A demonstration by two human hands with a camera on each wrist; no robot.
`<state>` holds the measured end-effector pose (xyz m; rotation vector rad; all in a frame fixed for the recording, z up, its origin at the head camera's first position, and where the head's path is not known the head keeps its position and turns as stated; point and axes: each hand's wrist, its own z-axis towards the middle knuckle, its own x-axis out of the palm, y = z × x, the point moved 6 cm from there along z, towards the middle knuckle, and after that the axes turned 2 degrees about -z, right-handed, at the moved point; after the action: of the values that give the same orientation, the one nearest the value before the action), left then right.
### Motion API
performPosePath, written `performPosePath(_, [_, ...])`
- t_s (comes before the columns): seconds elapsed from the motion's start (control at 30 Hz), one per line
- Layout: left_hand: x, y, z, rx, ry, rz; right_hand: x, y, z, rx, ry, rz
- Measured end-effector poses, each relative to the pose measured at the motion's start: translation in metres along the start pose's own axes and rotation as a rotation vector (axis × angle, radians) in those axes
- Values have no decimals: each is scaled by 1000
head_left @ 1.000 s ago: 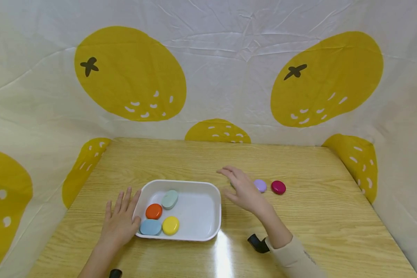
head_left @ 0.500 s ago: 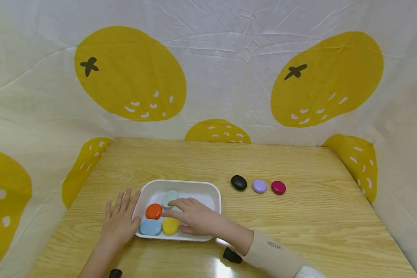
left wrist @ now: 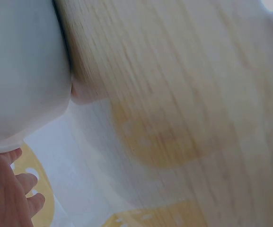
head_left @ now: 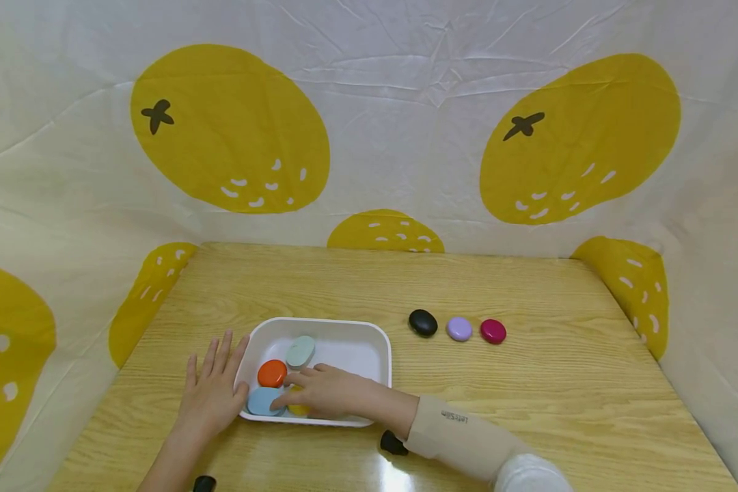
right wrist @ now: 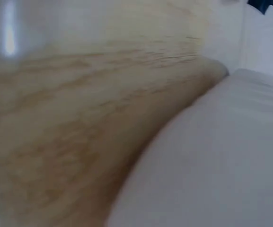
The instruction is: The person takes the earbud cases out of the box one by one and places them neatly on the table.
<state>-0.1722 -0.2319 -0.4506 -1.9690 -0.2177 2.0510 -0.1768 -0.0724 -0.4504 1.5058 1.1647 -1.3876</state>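
Observation:
A white tray (head_left: 352,326) holds smooth, pebble-like pieces: pale green (head_left: 301,352), orange (head_left: 272,374), light blue (head_left: 262,402) and yellow (head_left: 298,409). My right hand (head_left: 322,392) is inside the tray, over the yellow piece and partly hiding it. One fingertip reaches the light blue piece's right edge. The thumb is hidden, so I cannot tell whether the yellow piece is gripped. My left hand (head_left: 215,386) lies with spread fingers against the tray's left side. In the left wrist view, its fingers (left wrist: 28,183) show below the tray's outer wall (left wrist: 27,66).
To the right of the tray, a black piece (head_left: 423,323), a lilac piece (head_left: 459,329) and a crimson piece (head_left: 493,331) lie in a row on the wooden table (head_left: 529,396). A white cloth (head_left: 400,150) printed with yellow fruit hangs behind and at both sides.
My right hand has moved from beside the black piece leftward into the tray, then lower and farther left over the yellow piece. The black piece is now uncovered. My left hand stays put.

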Motion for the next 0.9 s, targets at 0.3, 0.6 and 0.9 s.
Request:
performPosePath(0.3, [-1, -1, 0, -1, 2, -5, 7, -1, 6, 4, 3, 66])
performPosePath(0.6, [-1, 0, 0, 1, 4, -8, 11, -4, 5, 19, -5, 69])
performPosePath(0.9, [0, 0, 0, -4, 7, -7, -8, -20, -4, 80, -71, 66])
